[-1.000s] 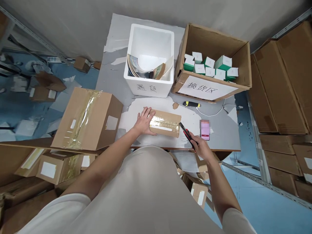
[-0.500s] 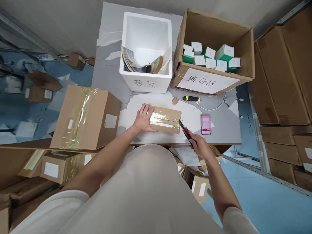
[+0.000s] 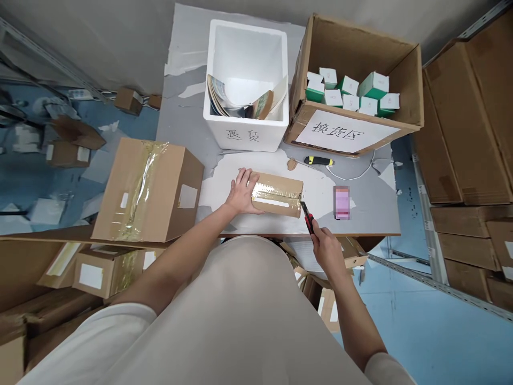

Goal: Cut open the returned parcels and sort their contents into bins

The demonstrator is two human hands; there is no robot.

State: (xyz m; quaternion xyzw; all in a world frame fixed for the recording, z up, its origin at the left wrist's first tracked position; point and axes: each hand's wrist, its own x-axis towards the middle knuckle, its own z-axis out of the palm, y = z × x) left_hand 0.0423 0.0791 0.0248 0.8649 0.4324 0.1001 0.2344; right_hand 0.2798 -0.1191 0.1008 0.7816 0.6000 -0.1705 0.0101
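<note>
A small taped cardboard box (image 3: 278, 193) lies flat on the table, a strip of shiny tape and a white label along its top. My left hand (image 3: 242, 192) grips the box's left end, fingers over the far side and thumb along the near edge. My right hand (image 3: 325, 247) is closed around a red-and-black box cutter (image 3: 308, 218). Its tip meets the right end of the box, at the end of the tape seam. Whether the blade has gone into the tape is too small to tell.
Behind stand a white foam box (image 3: 246, 133) with papers and a large carton (image 3: 356, 136) of green-and-white boxes. A yellow-and-black cutter (image 3: 318, 161) and a phone (image 3: 342, 203) lie to the right. A big taped carton (image 3: 148, 192) is at left.
My right hand has turned the box cutter steeper, its tip staying by the box's right end. My left hand keeps its grip. The whole view has shifted slightly.
</note>
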